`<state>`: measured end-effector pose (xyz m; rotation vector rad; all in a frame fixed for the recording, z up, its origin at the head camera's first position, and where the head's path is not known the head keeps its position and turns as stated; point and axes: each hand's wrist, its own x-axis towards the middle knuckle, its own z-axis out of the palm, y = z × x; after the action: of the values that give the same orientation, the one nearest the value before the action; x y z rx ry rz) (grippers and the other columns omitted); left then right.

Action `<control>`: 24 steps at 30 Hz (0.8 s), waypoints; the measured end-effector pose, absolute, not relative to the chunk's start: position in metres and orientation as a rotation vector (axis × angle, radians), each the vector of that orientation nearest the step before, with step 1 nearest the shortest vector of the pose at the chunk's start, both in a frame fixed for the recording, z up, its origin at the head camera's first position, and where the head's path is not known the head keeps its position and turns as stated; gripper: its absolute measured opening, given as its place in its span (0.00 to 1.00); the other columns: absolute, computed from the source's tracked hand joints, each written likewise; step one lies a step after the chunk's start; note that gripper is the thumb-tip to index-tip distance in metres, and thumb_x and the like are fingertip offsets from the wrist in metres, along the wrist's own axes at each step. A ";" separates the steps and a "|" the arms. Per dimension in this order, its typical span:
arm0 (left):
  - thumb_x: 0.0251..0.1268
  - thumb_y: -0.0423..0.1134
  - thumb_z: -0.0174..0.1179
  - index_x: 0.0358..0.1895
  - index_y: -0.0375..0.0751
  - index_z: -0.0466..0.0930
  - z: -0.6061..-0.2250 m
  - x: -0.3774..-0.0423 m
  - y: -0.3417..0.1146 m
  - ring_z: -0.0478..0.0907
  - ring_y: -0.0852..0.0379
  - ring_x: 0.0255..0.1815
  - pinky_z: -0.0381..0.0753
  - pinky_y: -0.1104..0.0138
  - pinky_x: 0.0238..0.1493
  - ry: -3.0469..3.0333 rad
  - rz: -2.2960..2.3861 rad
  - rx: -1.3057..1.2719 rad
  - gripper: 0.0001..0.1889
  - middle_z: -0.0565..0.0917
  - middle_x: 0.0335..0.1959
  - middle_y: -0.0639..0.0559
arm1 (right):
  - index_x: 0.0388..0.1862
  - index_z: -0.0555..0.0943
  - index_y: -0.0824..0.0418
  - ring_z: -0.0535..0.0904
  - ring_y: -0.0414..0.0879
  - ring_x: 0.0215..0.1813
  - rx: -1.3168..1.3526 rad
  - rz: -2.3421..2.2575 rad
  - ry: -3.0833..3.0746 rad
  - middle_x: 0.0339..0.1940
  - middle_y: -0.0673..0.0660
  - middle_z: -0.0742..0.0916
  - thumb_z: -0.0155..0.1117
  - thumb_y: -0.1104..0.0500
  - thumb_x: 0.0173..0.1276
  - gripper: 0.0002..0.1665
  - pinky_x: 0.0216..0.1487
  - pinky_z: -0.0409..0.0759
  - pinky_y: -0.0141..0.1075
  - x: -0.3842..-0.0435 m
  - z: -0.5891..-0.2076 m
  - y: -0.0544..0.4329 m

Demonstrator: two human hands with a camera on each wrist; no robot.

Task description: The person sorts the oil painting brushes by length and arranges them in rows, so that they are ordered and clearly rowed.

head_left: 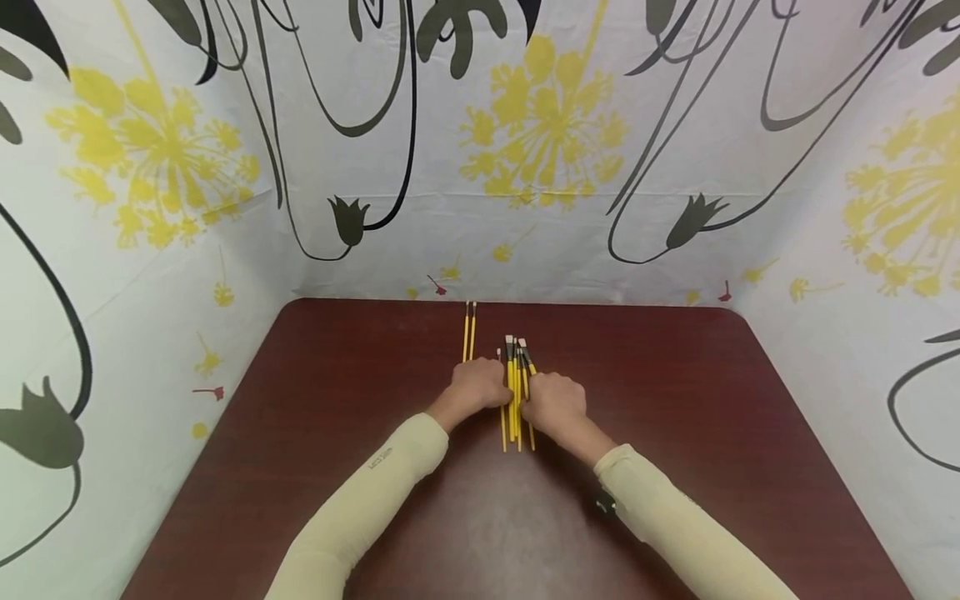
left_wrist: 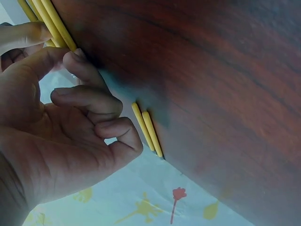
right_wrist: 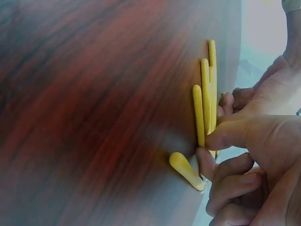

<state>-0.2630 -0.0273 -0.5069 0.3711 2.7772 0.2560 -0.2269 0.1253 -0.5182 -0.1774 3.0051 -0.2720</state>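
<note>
Several paintbrushes (head_left: 514, 387) with thin yellow handles and dark ferrules lie side by side between the two hands, bristles pointing to the far side. My left hand (head_left: 478, 382) is at their left; its thumb and forefinger pinch a yellow handle (left_wrist: 60, 27) in the left wrist view, other fingers curled. From the right, my right hand (head_left: 557, 404) pinches another handle (right_wrist: 199, 115) between thumb and forefinger. A separate brush handle (right_wrist: 186, 170) lies beside the right fingers. Two more paintbrushes (head_left: 468, 333) lie beyond the left hand, close to the back edge.
The dark red-brown tabletop (head_left: 337, 392) has rounded back corners. A white sheet (head_left: 420, 167) with yellow, grey and black plant prints hangs behind it and along both sides. A small dark object (head_left: 604, 502) shows under the right sleeve.
</note>
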 end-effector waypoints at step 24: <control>0.67 0.58 0.64 0.20 0.51 0.74 -0.495 -0.279 -0.038 0.73 0.55 0.20 0.72 0.61 0.22 2.850 0.312 0.297 0.22 0.73 0.17 0.55 | 0.12 0.70 0.51 0.71 0.45 0.16 -0.193 -0.467 3.027 0.11 0.47 0.71 0.71 0.45 0.66 0.28 0.17 0.65 0.39 -0.236 -0.515 0.131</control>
<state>-0.2793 -0.0375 -0.4949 0.2974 2.8504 0.3117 -0.2359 0.1306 -0.5149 -0.1933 3.0266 -0.4673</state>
